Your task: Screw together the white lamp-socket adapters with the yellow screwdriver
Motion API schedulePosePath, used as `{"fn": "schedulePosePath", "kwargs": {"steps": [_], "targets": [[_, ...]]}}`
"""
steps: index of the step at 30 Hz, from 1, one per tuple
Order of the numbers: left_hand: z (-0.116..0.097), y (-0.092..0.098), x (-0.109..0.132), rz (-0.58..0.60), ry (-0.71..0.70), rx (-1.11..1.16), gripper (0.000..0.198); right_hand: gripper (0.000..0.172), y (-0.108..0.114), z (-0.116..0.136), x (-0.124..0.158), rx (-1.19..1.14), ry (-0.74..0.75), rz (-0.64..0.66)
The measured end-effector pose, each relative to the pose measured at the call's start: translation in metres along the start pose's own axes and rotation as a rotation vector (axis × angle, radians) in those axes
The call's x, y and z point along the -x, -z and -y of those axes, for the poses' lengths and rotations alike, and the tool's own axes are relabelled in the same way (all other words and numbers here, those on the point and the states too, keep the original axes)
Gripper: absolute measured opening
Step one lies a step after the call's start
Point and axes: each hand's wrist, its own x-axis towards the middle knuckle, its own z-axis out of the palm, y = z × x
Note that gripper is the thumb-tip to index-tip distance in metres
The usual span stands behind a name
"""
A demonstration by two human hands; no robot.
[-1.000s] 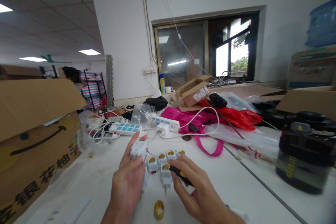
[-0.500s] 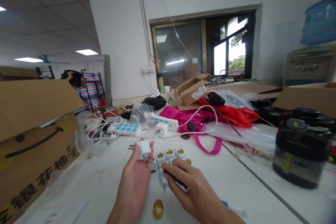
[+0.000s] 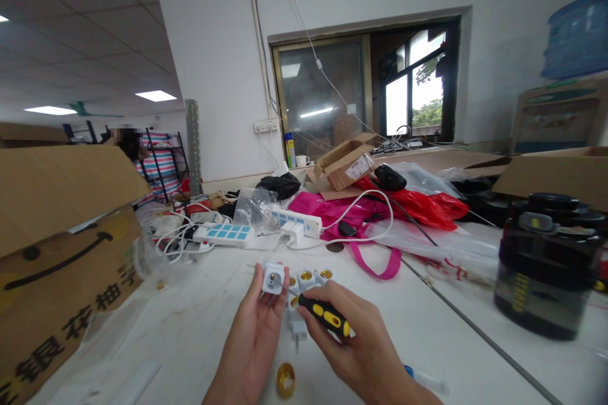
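I see my left hand [image 3: 251,345] held up and curled partway, with its fingers and thumb pinching a small white plug block [image 3: 273,278]. My right hand [image 3: 356,354] is closed tight around a screwdriver [image 3: 325,316] with a black and yellow handle. Its thin metal rod points at the plug block, but I cannot tell if the tip is touching it. Both hands are over a white table [image 3: 190,335]. Just behind them stand white lamp sockets [image 3: 306,276] with gold insides. A gold cap [image 3: 285,380] lies at 6 o'clock, near my hands. A cardboard box [image 3: 61,272] sits at 9 o'clock, a dark jar [image 3: 546,259] at 3 o'clock, and a power strip [image 3: 223,235] with blue switches at 11 o'clock.
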Motion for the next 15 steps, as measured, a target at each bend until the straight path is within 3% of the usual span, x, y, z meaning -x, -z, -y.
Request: {"fn": "schedulePosePath", "kwargs": {"steps": [6, 15], "targets": [[0.0013, 0.0024, -0.0017, -0.023, -0.006, -0.041, 0.012, 0.013, 0.0031, 0.0007, -0.0011, 0.014, -0.023, -0.043], [0.0017, 0.0054, 0.0022, 0.049, -0.017, -0.08, 0.013, 0.013, 0.0093, 0.0043, -0.0009, 0.005, -0.023, -0.078]]}}
